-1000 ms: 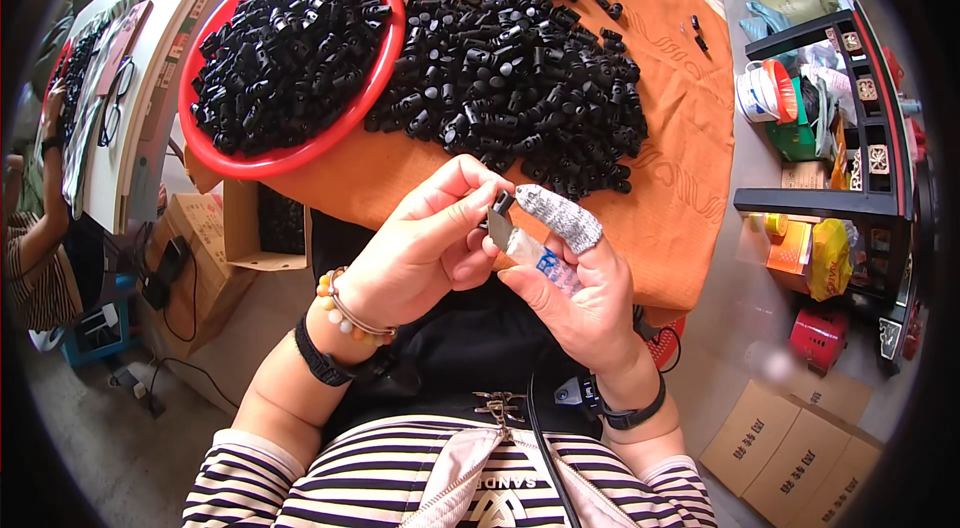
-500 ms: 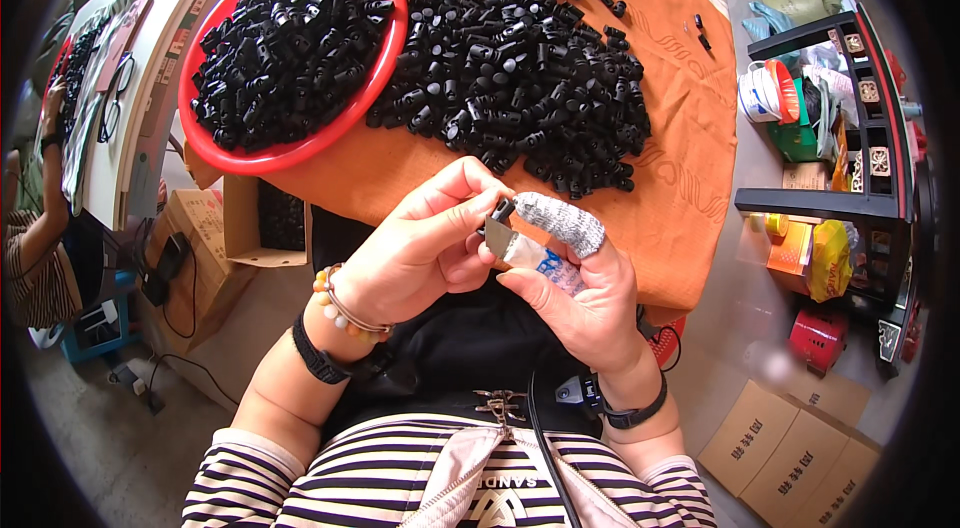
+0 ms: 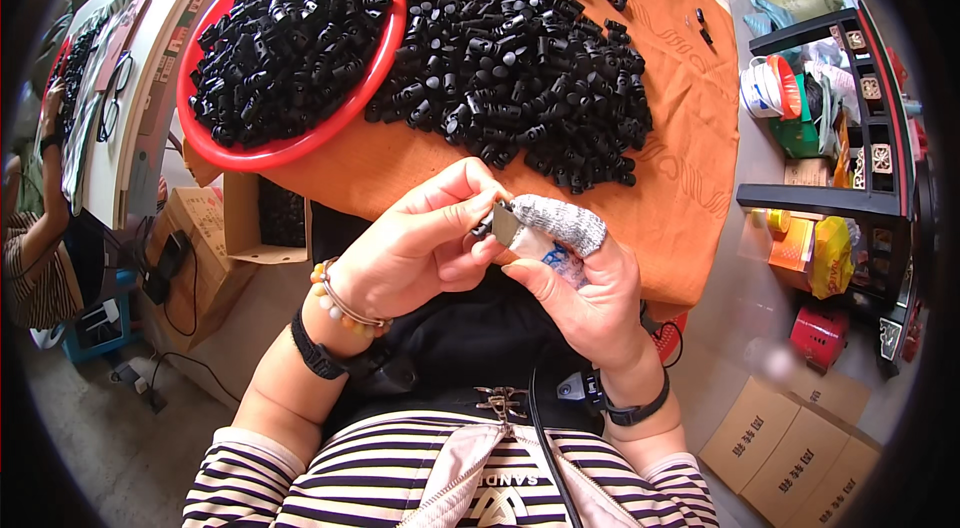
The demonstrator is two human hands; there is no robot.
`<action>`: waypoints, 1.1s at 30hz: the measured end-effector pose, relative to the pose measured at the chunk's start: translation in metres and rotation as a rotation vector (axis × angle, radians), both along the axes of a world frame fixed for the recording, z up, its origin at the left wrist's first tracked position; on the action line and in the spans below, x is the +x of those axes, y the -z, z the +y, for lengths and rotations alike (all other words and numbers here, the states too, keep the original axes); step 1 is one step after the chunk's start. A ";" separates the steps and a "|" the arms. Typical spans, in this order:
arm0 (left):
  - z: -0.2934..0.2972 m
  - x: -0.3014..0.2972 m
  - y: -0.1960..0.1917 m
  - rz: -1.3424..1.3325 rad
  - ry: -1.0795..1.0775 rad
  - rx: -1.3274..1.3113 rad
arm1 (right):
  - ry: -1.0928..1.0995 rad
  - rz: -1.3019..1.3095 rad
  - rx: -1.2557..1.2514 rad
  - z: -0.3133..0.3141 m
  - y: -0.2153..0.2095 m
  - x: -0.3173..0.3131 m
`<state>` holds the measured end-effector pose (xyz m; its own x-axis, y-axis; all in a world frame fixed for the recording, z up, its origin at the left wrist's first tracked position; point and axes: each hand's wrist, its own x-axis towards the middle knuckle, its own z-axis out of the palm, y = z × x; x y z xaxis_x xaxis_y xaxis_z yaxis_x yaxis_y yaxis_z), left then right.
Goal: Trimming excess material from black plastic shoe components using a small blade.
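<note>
My left hand (image 3: pixel 405 253) pinches a small black plastic part (image 3: pixel 484 226) between thumb and fingers, above my lap at the table's near edge. My right hand (image 3: pixel 595 293) is closed on a flat grey blade (image 3: pixel 506 225) whose grip is wrapped in white material with blue print. A grey knitted sleeve (image 3: pixel 560 220) covers its index finger, which reaches toward the part. Blade and part meet between the hands; the fingers mostly hide the contact. Beyond lies a heap of similar black parts (image 3: pixel 510 68), with a red basin (image 3: pixel 250 163) full of them to its left.
An orange cloth (image 3: pixel 690 128) covers the table. At the left below stand cardboard boxes (image 3: pixel 200 273), one holding black parts. A shelf (image 3: pixel 815 196) with bags and tubs is on the right, above flattened cartons (image 3: pixel 800 458). Another person's arm (image 3: pixel 50 188) shows far left.
The blade has turned so its flat face shows more, and the black part is now more hidden by my left fingers. Both hands stay almost in place.
</note>
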<state>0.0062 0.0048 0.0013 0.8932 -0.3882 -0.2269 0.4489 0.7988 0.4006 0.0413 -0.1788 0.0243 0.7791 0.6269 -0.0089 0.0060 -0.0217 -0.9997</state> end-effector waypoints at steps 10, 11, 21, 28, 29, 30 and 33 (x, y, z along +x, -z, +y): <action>-0.005 0.001 -0.001 0.010 -0.040 0.006 | 0.028 0.112 0.058 0.001 -0.004 -0.004; -0.005 0.000 -0.001 0.002 -0.060 0.021 | 0.021 0.075 0.036 0.001 -0.002 -0.004; -0.007 -0.001 0.000 -0.021 -0.090 0.059 | 0.033 0.028 0.054 0.001 0.002 -0.004; -0.006 -0.001 0.000 -0.025 -0.078 0.052 | 0.025 -0.040 -0.042 0.002 -0.001 -0.003; -0.005 0.000 0.001 -0.034 -0.071 0.046 | 0.056 -0.104 -0.049 0.002 0.000 -0.003; -0.004 0.000 0.001 -0.034 -0.070 0.045 | 0.058 -0.103 -0.050 0.001 0.002 -0.002; -0.003 -0.001 0.002 -0.036 -0.013 0.040 | 0.048 -0.188 -0.074 -0.002 0.003 0.002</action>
<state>0.0055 0.0023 -0.0003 0.9058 -0.3681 -0.2100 0.4238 0.7871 0.4482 0.0429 -0.1803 0.0218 0.8004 0.5918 0.0954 0.1900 -0.0994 -0.9767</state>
